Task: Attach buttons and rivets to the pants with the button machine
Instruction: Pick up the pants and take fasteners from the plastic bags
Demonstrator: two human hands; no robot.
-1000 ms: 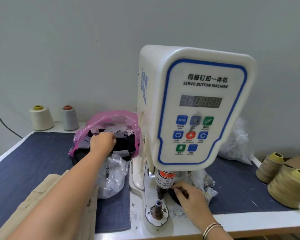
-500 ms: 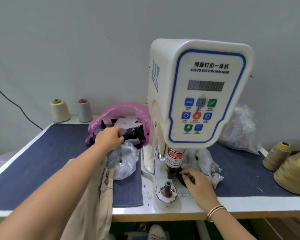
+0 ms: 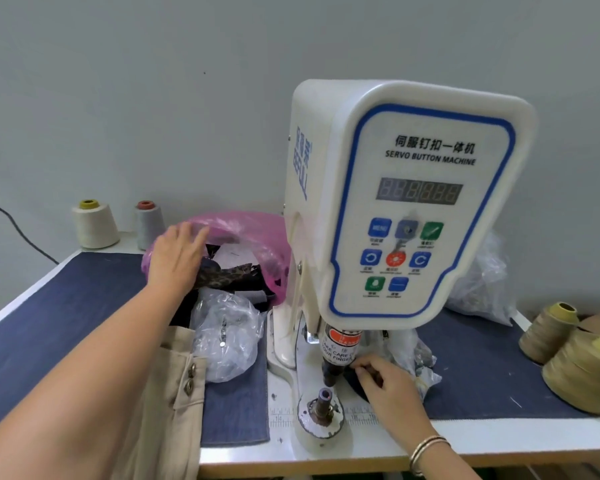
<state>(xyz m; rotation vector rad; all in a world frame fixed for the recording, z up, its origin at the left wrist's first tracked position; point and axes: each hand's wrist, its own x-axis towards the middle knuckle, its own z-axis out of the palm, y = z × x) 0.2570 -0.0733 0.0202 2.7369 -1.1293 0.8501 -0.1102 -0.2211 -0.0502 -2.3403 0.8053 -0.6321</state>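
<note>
1. Far left: black cable (image 3: pixel 18 230) running off the frame edge; cream thread cone (image 3: pixel 95 224) and grey thread cone (image 3: pixel 149 225) upright at the back of the counter (image 3: pixel 499 441).
2. Lower left: beige pants (image 3: pixel 167 386) draped over the counter's front edge, cut off at the bottom of the frame, partly hidden under the left forearm; two metal buttons (image 3: pixel 190 378) visible on the waistband.
3. Left hand (image 3: pixel 177 259) reaching over the pink plastic bag (image 3: pixel 243 230), fingers extended and relaxed, gripping nothing, blurred at the fingertips.
4. Inside the pink bag: dark fabric scraps, some patterned, not clearly identifiable.
5. Just in front: clear plastic bag (image 3: pixel 227 337) with small metal pieces inside, too small to tell apart.
6. Centre: white button machine (image 3: pixel 406 202), display digits unreadable; black punch below its head, over the lower die (image 3: pixel 323 405) on the base plate.
7. Right hand (image 3: pixel 388 389) just beside the punch, fingers curled and pinching at a small dark piece (image 3: pixel 354 384), mostly hidden; bangles on the wrist.
8. Behind that hand: crumpled clear bag (image 3: pixel 416 358), contents indistinct.
9. Behind the machine at right: larger clear bag (image 3: pixel 489 282), partly hidden, contents unclear.
10. Far right: two tan thread cones (image 3: pixel 582 368), the nearer cut off by the frame edge.
</note>
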